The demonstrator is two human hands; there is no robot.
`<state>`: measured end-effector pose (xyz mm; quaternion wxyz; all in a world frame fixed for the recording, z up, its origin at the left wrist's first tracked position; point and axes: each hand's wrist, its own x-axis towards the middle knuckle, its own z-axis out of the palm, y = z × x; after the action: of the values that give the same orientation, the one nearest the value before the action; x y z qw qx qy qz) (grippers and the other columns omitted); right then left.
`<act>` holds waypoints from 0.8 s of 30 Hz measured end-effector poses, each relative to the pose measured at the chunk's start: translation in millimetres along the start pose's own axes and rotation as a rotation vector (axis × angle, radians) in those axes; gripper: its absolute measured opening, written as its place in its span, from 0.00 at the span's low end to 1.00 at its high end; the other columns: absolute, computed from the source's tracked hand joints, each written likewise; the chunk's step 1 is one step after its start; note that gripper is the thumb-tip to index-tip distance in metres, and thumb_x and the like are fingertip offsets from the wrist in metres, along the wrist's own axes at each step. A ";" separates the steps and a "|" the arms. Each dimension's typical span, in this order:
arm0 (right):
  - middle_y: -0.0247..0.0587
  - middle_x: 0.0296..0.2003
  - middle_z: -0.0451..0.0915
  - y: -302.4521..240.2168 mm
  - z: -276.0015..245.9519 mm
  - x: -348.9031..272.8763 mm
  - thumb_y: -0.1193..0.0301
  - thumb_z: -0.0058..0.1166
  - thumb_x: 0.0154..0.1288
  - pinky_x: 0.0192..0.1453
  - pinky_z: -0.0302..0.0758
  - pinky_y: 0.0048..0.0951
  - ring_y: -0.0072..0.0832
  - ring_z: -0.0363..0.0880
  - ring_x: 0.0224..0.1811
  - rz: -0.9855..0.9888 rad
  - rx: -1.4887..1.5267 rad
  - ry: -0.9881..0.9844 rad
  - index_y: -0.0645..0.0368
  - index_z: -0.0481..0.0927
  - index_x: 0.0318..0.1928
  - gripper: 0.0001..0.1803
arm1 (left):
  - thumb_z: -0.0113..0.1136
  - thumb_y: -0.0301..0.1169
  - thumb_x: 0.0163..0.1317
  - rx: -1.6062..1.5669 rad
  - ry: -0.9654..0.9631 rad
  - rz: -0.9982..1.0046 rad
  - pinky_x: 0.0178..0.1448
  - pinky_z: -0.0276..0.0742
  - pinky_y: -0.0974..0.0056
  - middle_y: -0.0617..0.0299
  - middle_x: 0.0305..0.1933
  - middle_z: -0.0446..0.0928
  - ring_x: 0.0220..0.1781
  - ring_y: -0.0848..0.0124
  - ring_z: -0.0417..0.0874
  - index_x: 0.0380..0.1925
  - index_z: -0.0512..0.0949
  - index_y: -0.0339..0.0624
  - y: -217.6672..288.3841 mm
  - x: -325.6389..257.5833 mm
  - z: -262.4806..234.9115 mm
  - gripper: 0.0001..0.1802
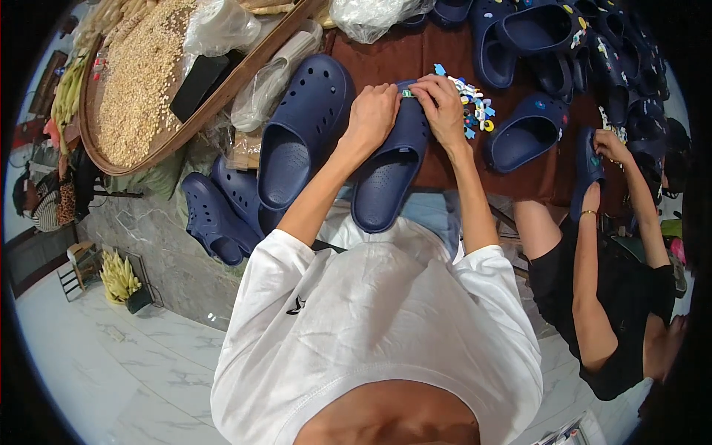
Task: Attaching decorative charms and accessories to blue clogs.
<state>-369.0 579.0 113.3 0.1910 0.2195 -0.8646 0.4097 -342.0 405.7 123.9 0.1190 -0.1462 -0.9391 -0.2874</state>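
Brown surface [445, 175] strewn with navy clogs [525, 33] and small charms [477, 105]

The surface looks reddish-brown. The charms, white, blue and yellow among them, lie in a loose heap. Just right of the heap rests a single clog [513, 148] with charms on its upper. More clogs crowd the far right, some overlapping. Crumpled clear plastic [374, 16] sits at the far side.
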 end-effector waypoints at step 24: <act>0.40 0.42 0.82 -28.9 -13.1 7.7 0.69 0.62 0.63 0.56 0.71 0.38 0.40 0.78 0.47 0.049 0.062 0.011 0.59 0.84 0.44 0.11 | 0.56 0.32 0.69 -0.304 0.221 -0.145 0.40 0.78 0.56 0.46 0.33 0.83 0.36 0.51 0.85 0.39 0.83 0.36 8.8 5.7 -12.7 0.11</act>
<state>-357.9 571.3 143.0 0.1788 0.2020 -0.8554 0.4423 -342.6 406.6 140.3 0.1770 -0.0621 -0.8741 -0.4480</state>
